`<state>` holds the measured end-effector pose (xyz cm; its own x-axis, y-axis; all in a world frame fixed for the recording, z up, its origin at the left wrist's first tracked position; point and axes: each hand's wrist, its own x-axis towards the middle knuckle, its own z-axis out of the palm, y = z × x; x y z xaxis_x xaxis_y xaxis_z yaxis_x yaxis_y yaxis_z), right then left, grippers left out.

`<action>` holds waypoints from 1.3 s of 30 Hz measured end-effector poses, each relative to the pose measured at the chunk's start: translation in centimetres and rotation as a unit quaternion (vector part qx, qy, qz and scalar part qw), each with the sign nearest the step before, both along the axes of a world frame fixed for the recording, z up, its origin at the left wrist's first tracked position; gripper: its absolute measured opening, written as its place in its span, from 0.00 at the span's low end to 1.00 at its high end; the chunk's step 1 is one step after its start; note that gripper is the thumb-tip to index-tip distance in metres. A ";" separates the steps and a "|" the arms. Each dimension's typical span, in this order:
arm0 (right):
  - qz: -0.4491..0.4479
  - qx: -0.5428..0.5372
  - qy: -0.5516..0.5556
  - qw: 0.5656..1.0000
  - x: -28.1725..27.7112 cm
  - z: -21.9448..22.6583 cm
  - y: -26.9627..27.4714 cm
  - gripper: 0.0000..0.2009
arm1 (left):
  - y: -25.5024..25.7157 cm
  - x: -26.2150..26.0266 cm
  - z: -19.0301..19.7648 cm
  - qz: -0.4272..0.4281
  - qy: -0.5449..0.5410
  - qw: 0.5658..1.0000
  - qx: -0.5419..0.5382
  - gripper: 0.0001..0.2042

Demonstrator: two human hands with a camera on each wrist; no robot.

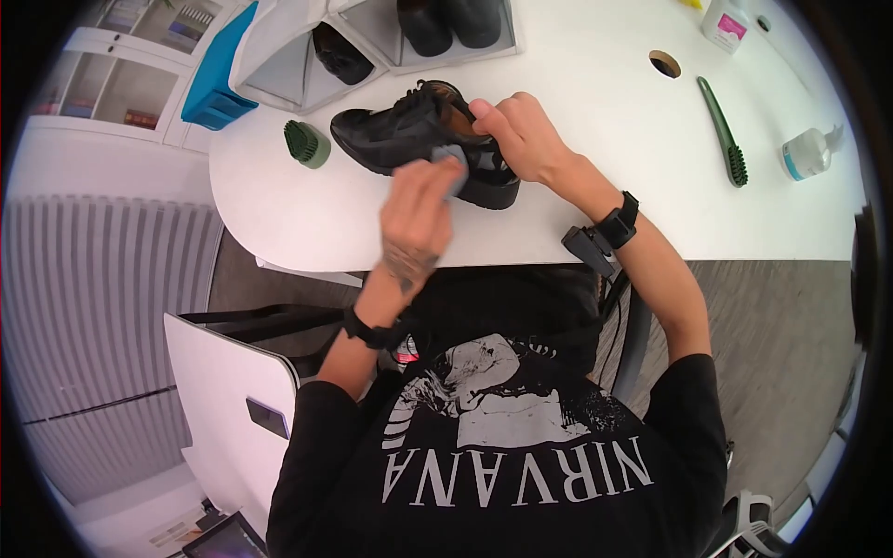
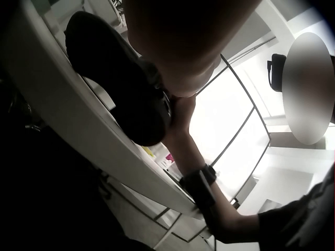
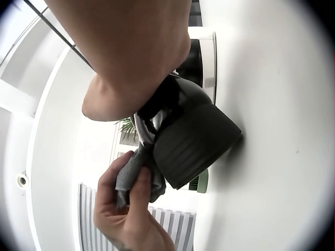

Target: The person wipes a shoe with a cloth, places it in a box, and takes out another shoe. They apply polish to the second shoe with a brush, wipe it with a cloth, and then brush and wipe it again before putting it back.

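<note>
A glossy black shoe [image 1: 386,139] is held over the white table, toe to the left; its dark sole [image 2: 118,73] faces the left wrist view. My right hand [image 1: 528,135] grips the shoe's opening at the heel end, thumb on the rim. Pinched in my left hand [image 1: 414,209], a grey cloth [image 1: 452,167] lies against the near side of the shoe. The right wrist view has the left hand [image 3: 133,225] with thumb and fingers round the bunched cloth [image 3: 137,175], beside the shoe's heel [image 3: 196,144]. In the left wrist view my right hand [image 2: 182,112] is partly hidden.
A small green brush [image 1: 307,144] stands left of the shoe. Behind are white compartments [image 1: 376,46] holding dark shoes, and a blue container [image 1: 219,79]. To the right lie a long green brush [image 1: 716,121], a pump bottle [image 1: 807,156], a pink-labelled bottle [image 1: 726,26] and a table hole [image 1: 664,64].
</note>
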<state>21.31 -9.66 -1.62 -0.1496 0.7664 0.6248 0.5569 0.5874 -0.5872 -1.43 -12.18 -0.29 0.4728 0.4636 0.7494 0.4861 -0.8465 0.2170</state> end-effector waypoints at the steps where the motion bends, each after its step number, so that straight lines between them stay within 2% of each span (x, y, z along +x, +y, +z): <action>1: 0.006 -0.018 -0.001 1.000 0.1 0.0 0.1 0.28 | 1.0 -0.8 0.1 0.002 0.013 1.000 0.015 0.19; 2: 0.011 -0.037 -0.002 0.999 0.3 0.0 0.1 0.27 | 2.4 -2.2 0.4 0.046 -0.004 0.998 -0.031 0.19; 4: 0.019 -0.049 -0.021 0.998 0.4 0.3 -0.1 0.26 | 5.1 -4.7 0.8 0.139 0.003 0.990 -0.025 0.20; 6: 0.022 -0.031 -0.061 0.997 0.4 1.0 -0.3 0.25 | 4.3 -4.2 0.3 0.118 -0.002 0.993 -0.024 0.20; 11: -0.011 -0.051 0.000 0.999 0.3 0.4 -0.2 0.27 | -0.5 0.7 -0.1 0.046 -0.030 0.998 -0.031 0.22; 15: -0.009 -0.118 0.062 0.991 0.2 0.1 0.3 0.29 | -2.6 0.8 -0.5 0.003 -0.011 0.998 -0.057 0.22; 17: -0.014 -0.092 0.013 0.996 0.3 0.9 -0.2 0.31 | -2.0 0.2 -0.3 -0.015 0.008 0.999 -0.038 0.22; 21: -0.016 -0.078 0.004 0.997 0.0 1.0 -0.3 0.33 | 0.5 -2.7 0.7 0.065 0.027 0.996 -0.052 0.19; 24: 0.002 -0.143 -0.036 0.989 0.4 2.4 -0.8 0.34 | 0.3 -2.9 1.3 0.075 0.051 0.994 -0.068 0.18; 27: -0.002 -0.118 -0.028 0.993 0.2 2.0 -0.7 0.33 | -1.0 -1.4 1.1 0.039 0.006 0.991 -0.125 0.18; 30: -0.013 -0.099 0.012 0.995 -0.1 1.5 -0.7 0.32 | -0.9 -1.0 1.1 0.036 0.018 0.994 -0.101 0.18; 33: -0.004 -0.103 -0.081 0.991 0.3 1.3 -0.1 0.28 | -0.2 -2.4 1.5 0.061 0.068 0.994 -0.066 0.19; 39: 0.007 -0.053 -0.093 0.994 0.0 1.0 -0.3 0.22 | 0.5 -4.7 2.9 0.152 0.110 0.978 -0.089 0.18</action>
<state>21.27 -9.97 -0.58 -0.2668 0.8230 0.5015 0.6536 0.5369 -0.5334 -6.10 -11.72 2.59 0.4331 0.7219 0.5397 0.7616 -0.6134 0.2093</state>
